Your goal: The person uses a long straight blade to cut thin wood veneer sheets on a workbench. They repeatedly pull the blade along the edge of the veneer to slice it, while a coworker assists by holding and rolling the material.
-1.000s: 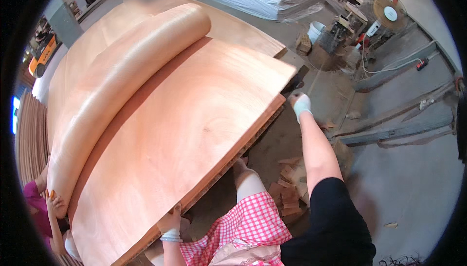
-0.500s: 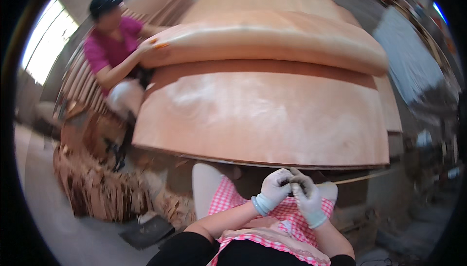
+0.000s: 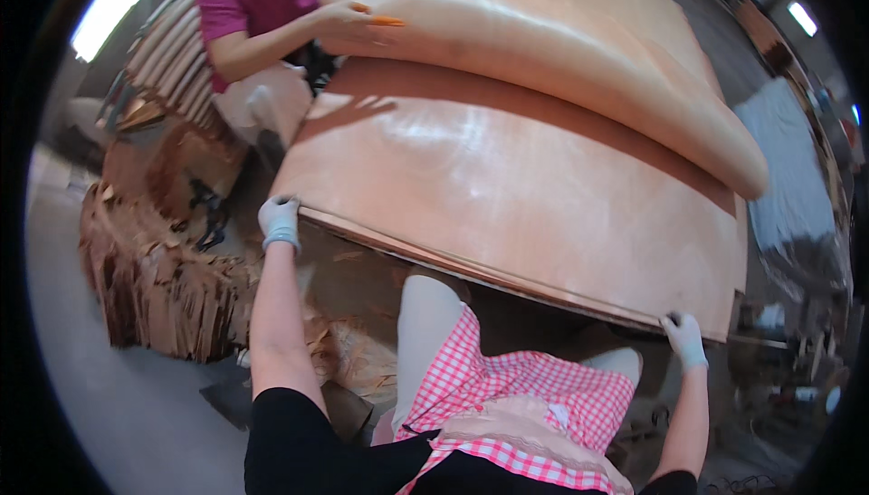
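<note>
A broad pale-brown wood veneer sheet lies on top of a stack in front of me. At its near left corner, my gloved left hand is closed on the edge, fingertips over the top. My gloved right hand grips the same near edge close to the right corner. Both arms are spread wide. Farther back, a veneer sheet is curled over in a large roll across the stack. A co-worker in a magenta top reaches to the roll's left end, with an orange object at one hand.
Torn veneer scraps are heaped at the lower left, with more scraps on the floor by my legs. Stacked rolled boards stand behind the co-worker. A plastic-covered pile is on the right.
My hands were together over my lap; now they are apart on the sheet's near edge. The view has tilted and come closer. The co-worker still works at the roll's left end.
</note>
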`<state>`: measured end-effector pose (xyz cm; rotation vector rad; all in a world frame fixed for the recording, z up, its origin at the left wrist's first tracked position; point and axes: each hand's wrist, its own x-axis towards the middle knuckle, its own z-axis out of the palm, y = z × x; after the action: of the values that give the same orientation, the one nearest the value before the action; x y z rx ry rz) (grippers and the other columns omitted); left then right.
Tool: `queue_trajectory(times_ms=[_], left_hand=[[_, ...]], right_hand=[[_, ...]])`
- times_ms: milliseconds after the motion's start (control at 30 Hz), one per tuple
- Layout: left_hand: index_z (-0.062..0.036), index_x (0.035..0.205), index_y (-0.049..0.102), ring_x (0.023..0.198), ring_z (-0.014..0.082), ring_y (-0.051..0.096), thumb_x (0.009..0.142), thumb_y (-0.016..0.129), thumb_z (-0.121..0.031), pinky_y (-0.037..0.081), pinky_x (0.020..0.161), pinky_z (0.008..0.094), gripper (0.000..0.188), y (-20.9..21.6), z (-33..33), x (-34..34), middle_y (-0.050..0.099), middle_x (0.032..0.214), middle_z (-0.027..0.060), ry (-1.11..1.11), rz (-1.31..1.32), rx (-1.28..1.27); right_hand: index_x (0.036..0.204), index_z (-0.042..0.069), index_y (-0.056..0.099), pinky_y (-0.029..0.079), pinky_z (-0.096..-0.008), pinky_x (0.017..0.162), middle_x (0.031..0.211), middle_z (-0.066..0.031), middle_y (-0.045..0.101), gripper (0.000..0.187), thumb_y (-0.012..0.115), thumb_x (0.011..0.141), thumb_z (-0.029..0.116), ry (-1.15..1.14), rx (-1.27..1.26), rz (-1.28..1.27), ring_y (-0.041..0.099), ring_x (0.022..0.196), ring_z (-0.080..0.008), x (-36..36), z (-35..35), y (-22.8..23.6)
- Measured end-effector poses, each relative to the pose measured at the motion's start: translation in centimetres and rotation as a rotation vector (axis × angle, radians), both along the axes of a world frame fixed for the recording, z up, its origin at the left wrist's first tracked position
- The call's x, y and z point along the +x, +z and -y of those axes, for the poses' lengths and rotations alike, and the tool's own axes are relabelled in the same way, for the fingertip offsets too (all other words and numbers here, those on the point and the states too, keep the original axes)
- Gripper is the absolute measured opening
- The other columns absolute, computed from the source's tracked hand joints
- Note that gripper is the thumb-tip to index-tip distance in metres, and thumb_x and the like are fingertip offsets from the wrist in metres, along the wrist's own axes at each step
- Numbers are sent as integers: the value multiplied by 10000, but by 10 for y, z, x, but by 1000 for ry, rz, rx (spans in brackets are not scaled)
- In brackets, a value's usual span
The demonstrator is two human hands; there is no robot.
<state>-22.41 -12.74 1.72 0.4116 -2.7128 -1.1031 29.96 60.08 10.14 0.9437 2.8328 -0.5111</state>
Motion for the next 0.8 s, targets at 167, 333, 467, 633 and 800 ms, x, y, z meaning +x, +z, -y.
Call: queue_trajectory(times_ms=[167,333,467,633,800], left_hand=[[-7,1025,728,727,163,595,859,692,-139,522,702,351,215,-4,-6,0,724,882,78,-63,26,81],[14,1390,577,1219,363,611,843,732,-249,475,1042,452,627,41,-139,56,631,1319,272,39,-154,-503],[110,1495,378,1490,469,280,862,694,-415,188,1252,503,881,18,-354,197,342,1578,319,-822,-197,-521],[79,1552,287,1546,434,137,833,723,-499,92,1260,526,1020,37,-479,301,197,1650,296,-1165,57,-594],[45,1590,209,1552,410,132,797,762,-480,80,1265,506,1100,42,-471,287,177,1658,284,-1130,102,-515]], right_hand=[[917,9,756,541,-488,839,950,-255,722,444,743,799,437,-103,-17,188,700,940,-404,-39,6,-14],[943,23,758,546,-468,862,970,-247,728,460,753,781,453,-119,-65,257,703,955,-397,-47,4,-18],[969,32,754,541,-478,898,1016,-232,729,471,747,788,467,-125,-112,233,698,987,-389,-45,7,-21],[993,38,751,535,-471,916,1047,-220,727,397,684,847,401,-139,-172,156,689,1025,-382,-38,12,-21],[1059,59,740,535,-449,918,1047,-214,727,319,658,870,303,-233,-227,69,693,1005,-375,40,-80,-8]])
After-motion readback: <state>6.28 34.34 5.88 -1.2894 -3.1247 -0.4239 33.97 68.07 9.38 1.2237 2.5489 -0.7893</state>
